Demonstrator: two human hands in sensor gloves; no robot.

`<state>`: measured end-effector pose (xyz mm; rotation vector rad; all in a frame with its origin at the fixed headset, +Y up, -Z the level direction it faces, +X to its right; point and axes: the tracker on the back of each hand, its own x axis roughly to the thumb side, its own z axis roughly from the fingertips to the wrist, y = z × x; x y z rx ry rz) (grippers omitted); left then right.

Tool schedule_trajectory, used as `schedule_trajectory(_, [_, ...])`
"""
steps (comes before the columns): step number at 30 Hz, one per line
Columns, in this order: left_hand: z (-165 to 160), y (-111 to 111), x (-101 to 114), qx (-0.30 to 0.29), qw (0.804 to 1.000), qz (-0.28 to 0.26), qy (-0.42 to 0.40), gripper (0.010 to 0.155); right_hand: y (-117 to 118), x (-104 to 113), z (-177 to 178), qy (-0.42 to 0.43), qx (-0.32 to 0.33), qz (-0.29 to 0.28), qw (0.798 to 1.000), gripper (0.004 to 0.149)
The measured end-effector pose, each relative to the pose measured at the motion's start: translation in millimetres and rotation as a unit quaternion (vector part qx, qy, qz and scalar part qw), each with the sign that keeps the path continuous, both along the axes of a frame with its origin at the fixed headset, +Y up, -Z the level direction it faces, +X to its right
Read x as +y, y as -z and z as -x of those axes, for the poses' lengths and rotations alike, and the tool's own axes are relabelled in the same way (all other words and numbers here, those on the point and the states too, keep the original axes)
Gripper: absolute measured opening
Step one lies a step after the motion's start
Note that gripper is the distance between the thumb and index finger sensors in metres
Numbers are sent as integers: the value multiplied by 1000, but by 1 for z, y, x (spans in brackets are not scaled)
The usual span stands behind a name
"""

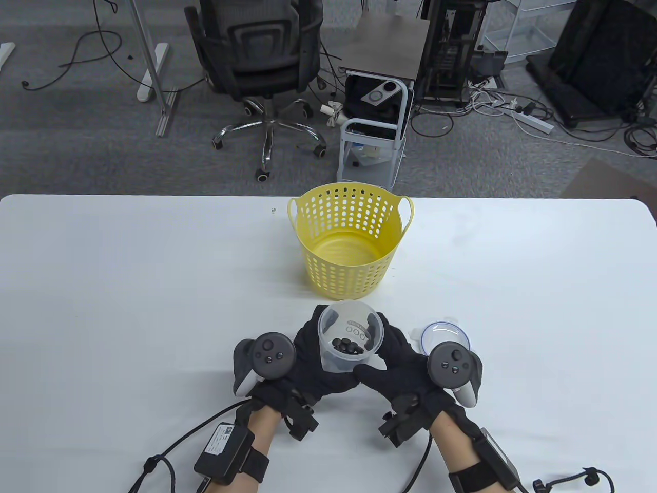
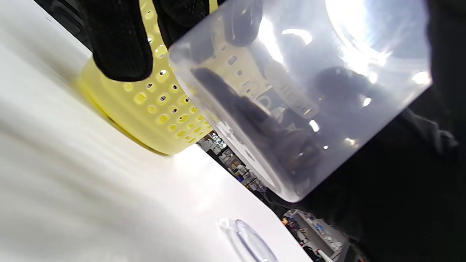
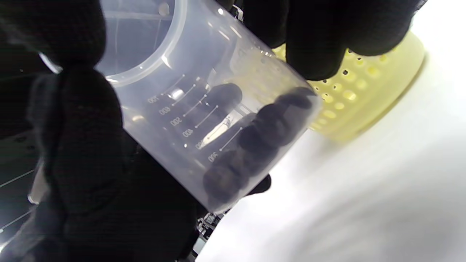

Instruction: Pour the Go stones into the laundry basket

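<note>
A clear plastic measuring cup (image 1: 350, 336) holds several black Go stones (image 1: 350, 346) at its bottom. My left hand (image 1: 303, 359) and right hand (image 1: 398, 362) both grip the cup from either side, lifted off the table just in front of the yellow perforated laundry basket (image 1: 350, 239). The basket looks empty. In the left wrist view the cup (image 2: 302, 98) is tilted with stones (image 2: 262, 123) along its lower side, the basket (image 2: 153, 105) behind. In the right wrist view the cup (image 3: 204, 120) shows stones (image 3: 255, 142) and volume marks, the basket (image 3: 364, 91) beyond.
The cup's clear round lid (image 1: 444, 336) lies on the white table (image 1: 128, 287) right of the cup, by my right hand. It also shows in the left wrist view (image 2: 251, 242). Beyond the table's far edge stand an office chair (image 1: 262, 67) and a small cart (image 1: 377, 97).
</note>
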<state>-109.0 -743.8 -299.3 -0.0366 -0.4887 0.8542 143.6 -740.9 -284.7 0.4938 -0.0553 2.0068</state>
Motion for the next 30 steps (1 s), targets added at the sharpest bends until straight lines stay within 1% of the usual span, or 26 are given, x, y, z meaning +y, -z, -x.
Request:
schedule_trajectory(2, [0, -1, 2, -4, 1000, -1, -20, 134, -2, 2, 1, 3, -3, -5, 1000, 95])
schedule_trajectory(6, [2, -3, 8, 15, 997, -26, -69, 133, -7, 4, 6, 36, -7, 3, 999, 95])
schedule_trajectory(9, [5, -3, 9, 24, 997, -38, -66, 132, -8, 5, 9, 34, -3, 6, 999, 94])
schedule_trajectory(11, [7, -2, 8, 32, 996, -37, -69, 130, -7, 3, 9, 31, 3, 12, 999, 93])
schedule_trajectory(14, [11, -1, 8, 52, 995, -40, -69, 129, -2, -1, 6, 42, 17, 34, 998, 87])
schedule_trajectory(16, [13, -1, 6, 75, 994, -40, -73, 128, -1, -3, 4, 47, 8, 35, 998, 84])
schedule_trajectory(25, [26, 2, -11, 163, 985, -29, -40, 128, 2, -14, 2, -41, -19, 27, 999, 81])
schedule_trajectory(30, [38, 5, -17, 215, 976, -28, -32, 127, 5, -23, 1, -98, -21, 35, 994, 80])
